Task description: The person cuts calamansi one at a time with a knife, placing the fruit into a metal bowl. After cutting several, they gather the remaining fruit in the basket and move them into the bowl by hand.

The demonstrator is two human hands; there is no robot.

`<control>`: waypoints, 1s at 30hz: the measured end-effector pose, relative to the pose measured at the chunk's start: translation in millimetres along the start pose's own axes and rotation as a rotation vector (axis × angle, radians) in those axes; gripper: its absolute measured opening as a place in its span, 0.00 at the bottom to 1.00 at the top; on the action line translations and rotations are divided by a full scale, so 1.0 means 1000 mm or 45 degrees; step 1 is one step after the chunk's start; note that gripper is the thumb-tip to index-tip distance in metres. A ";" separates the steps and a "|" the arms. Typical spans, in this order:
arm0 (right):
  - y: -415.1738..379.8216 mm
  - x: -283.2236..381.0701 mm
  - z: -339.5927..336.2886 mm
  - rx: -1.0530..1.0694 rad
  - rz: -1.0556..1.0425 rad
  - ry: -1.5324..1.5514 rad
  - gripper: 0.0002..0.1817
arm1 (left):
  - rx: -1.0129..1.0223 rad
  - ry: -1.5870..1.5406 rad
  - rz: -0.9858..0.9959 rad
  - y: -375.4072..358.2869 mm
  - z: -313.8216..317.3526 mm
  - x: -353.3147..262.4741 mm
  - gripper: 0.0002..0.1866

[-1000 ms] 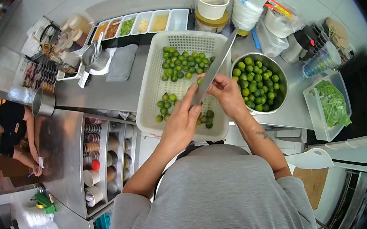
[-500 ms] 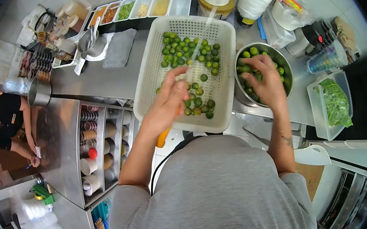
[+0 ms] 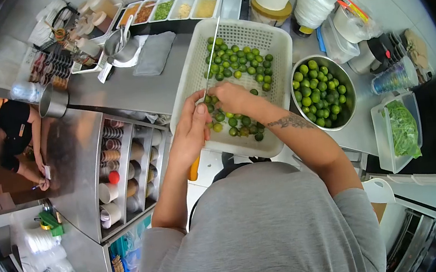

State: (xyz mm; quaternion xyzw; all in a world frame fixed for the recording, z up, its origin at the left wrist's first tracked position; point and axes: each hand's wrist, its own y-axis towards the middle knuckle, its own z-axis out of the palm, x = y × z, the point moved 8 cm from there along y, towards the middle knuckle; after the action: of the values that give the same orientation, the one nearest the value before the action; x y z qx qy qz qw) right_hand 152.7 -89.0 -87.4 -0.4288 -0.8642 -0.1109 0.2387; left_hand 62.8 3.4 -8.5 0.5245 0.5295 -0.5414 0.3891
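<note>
A long thin knife blade (image 3: 212,56) points up from my left hand (image 3: 190,131), which is closed around the knife, with its orange handle below the wrist. My right hand (image 3: 232,98) is beside the blade with its fingers drawn together; what they hold is hidden. Both hands are over the white perforated basket (image 3: 279,48), close together. Small green limes (image 3: 241,61) lie scattered in the basket, a few of them yellowish. To the right is a round metal bowl (image 3: 353,93) filled with green limes (image 3: 317,89).
Food trays (image 3: 165,10) line the back. A metal pot (image 3: 122,49) and grey cloth (image 3: 155,54) are at left, with a shelf unit (image 3: 131,173) below. Leafy greens (image 3: 403,128) fill a right-hand container. Another person (image 3: 15,129) stands far left.
My right hand has moved left from the metal bowl to the basket, beside my left hand. The view has shifted slightly, and the blade now shows clearly.
</note>
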 end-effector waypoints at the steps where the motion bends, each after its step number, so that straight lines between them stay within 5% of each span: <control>1: 0.004 -0.002 0.006 0.023 0.000 0.032 0.10 | 0.004 -0.007 -0.033 -0.002 0.000 0.003 0.31; 4: 0.013 -0.010 0.013 0.161 0.044 0.006 0.14 | 0.039 -0.047 -0.064 -0.002 0.003 0.014 0.31; 7: 0.005 -0.028 0.009 0.105 0.197 0.708 0.17 | 0.036 -0.122 -0.070 -0.005 0.003 0.014 0.33; 10: -0.029 -0.011 -0.033 0.093 0.333 2.038 0.16 | 0.069 -0.261 -0.085 -0.005 0.001 0.016 0.32; 22: -0.085 -0.019 -0.050 -0.313 0.255 2.414 0.19 | 0.323 -0.141 -0.003 0.003 0.056 -0.016 0.31; 30: -0.099 -0.019 -0.058 -0.314 0.252 2.371 0.18 | 0.209 0.061 -0.014 0.016 0.050 0.002 0.34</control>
State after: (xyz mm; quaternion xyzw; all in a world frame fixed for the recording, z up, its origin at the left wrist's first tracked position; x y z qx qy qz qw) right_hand 102.3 -185.7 -46.1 -0.2614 -0.2678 -0.4788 0.7942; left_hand 70.0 -47.4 -18.2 0.5646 0.4954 -0.5722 0.3292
